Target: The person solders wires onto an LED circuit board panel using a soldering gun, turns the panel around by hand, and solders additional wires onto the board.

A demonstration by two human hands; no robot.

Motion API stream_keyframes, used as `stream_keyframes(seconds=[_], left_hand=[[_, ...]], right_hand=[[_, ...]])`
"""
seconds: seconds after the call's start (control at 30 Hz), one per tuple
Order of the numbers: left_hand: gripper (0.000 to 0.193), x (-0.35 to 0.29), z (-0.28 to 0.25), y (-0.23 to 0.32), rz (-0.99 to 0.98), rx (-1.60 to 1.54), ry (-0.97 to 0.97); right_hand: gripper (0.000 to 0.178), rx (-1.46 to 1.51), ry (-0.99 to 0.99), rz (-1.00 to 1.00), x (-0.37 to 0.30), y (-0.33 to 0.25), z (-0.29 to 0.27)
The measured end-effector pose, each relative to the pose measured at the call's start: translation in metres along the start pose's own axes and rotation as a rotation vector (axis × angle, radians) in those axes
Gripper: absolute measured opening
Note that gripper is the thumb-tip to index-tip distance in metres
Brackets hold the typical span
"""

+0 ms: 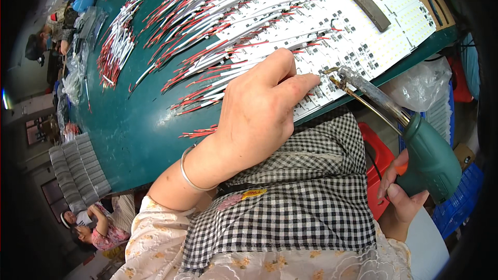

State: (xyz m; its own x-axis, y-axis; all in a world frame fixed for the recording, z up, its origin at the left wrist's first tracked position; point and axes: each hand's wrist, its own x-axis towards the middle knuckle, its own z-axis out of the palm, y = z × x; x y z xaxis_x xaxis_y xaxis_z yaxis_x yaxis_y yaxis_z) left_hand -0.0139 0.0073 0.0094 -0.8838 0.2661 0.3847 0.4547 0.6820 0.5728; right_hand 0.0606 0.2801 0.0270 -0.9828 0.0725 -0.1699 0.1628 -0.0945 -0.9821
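Note:
My left hand (257, 111) reaches over the white LED circuit boards (358, 57), thumb and forefinger pinched at a pad near their front edge. A wire seems to be between the fingertips, mostly hidden by the hand; a bit of red shows beside them. My right hand (402, 197) grips the handle of a green soldering gun (430, 158). Its metal tip (332, 72) points left, just right of my left fingertips and close above the boards. Rows of red and white wires (228, 26) fan leftward from the boards, some under my left hand.
A loose heap of red and white wires (120, 41) lies on the green table (142, 140). A dark bar (360, 0) rests across the boards. Clear plastic bags (423, 85), a red stool (376, 163) and blue crates (459, 202) are at right. Other people (104, 228) sit at far left.

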Motion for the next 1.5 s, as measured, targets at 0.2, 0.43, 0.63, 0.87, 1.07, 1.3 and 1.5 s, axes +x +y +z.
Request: stream_keyframes(seconds=[0.2, 0.43, 0.63, 0.87, 1.07, 1.3, 1.5], left_hand=[[0.043, -0.001, 0.001, 0.001, -0.001, -0.007, 0.007], [0.044, -0.001, 0.000, 0.001, -0.001, -0.001, -0.003], [0.045, -0.001, -0.001, 0.001, 0.006, 0.007, -0.002], [0.045, -0.001, 0.000, 0.001, 0.015, 0.020, -0.012], [0.042, 0.004, -0.003, 0.004, -0.063, -0.079, -0.058], [0.046, 0.005, -0.003, -0.004, -0.149, -0.299, -0.153], [0.048, 0.000, 0.002, -0.005, -0.028, -0.178, -0.071]], right_hand=[[0.043, 0.013, -0.136, 0.028, 0.004, 0.002, -0.007], [0.042, -0.035, -0.050, 0.064, -0.002, 0.006, -0.004], [0.049, -0.086, -0.208, -0.039, 0.006, 0.011, -0.014], [0.064, 0.075, -0.157, -0.024, 0.011, 0.002, -0.012], [0.065, 0.063, -0.135, -0.013, 0.000, -0.003, -0.015], [0.060, -0.004, -0.080, 0.018, -0.013, 0.001, -0.020], [0.055, -0.013, -0.118, 0.073, -0.015, 0.003, -0.020]])
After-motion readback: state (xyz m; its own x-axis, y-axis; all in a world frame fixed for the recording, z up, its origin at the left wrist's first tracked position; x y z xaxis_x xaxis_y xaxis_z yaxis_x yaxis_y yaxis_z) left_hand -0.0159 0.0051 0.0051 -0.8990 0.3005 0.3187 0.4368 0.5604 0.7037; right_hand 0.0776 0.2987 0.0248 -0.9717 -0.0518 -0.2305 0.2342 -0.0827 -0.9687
